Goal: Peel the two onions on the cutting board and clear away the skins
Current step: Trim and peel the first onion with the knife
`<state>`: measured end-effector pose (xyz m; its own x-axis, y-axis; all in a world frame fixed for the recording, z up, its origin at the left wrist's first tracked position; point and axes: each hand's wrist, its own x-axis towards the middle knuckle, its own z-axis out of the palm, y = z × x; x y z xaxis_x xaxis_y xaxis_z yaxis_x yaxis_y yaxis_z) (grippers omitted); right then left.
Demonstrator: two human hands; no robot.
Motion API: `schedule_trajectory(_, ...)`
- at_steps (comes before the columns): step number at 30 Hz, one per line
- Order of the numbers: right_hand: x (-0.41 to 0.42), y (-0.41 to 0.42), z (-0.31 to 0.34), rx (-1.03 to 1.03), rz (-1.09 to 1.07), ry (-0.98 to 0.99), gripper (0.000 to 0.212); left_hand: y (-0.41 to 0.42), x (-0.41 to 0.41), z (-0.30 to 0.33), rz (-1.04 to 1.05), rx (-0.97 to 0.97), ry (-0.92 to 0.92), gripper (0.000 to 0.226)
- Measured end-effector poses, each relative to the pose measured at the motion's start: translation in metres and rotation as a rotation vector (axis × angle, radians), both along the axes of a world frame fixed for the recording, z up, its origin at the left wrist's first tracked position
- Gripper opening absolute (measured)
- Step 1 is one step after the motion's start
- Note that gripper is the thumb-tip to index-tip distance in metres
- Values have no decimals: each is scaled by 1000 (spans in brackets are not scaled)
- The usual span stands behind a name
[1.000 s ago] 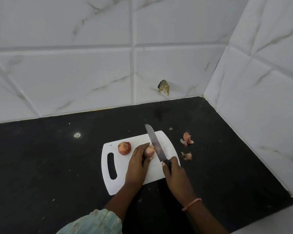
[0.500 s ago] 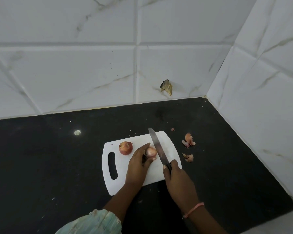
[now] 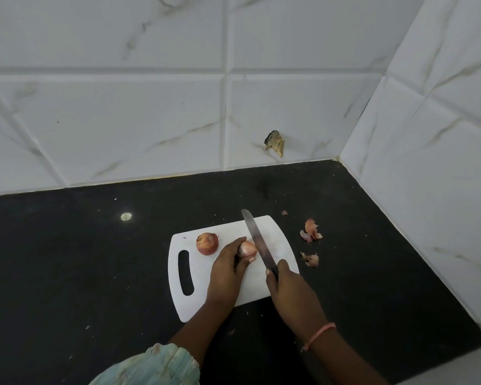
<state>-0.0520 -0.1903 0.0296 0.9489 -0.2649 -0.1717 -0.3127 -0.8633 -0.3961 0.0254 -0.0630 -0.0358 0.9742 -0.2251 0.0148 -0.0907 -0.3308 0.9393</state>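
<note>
A black countertop (image 3: 67, 273) fills a corner of white marble-look wall tiles (image 3: 109, 120), walls meeting toward 1 o'clock. A chipped hole in the tile (image 3: 275, 142) sits at 12 o'clock above the white cutting board (image 3: 225, 229), which lies mid-counter with its handle slot at 9 o'clock. On the board, the left hand (image 3: 228, 269) curls its fingers round a partly peeled onion (image 3: 247, 249); the second onion (image 3: 207, 243), skin on, rests just beside it at 10 o'clock, apart from the hand. The right hand (image 3: 290, 290) grips a knife (image 3: 257, 240), its blade seemingly touching the held onion's right side. Loose onion skins (image 3: 311, 232) lie on the counter at 3 o'clock of the board, off its edge. Bare counter spreads toward 9 o'clock, where a small pale spot (image 3: 126, 216) shows.
</note>
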Motion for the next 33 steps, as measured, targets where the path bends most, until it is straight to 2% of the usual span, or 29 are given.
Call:
schedule_trajectory(11, 8, 1, -8, -59, 11, 36, 22, -2, -1, 1, -13, 50, -25, 40)
schedule_trajectory(33, 32, 8, -21, -100, -7, 27, 27, -1, 3, -3, 9, 9, -31, 39)
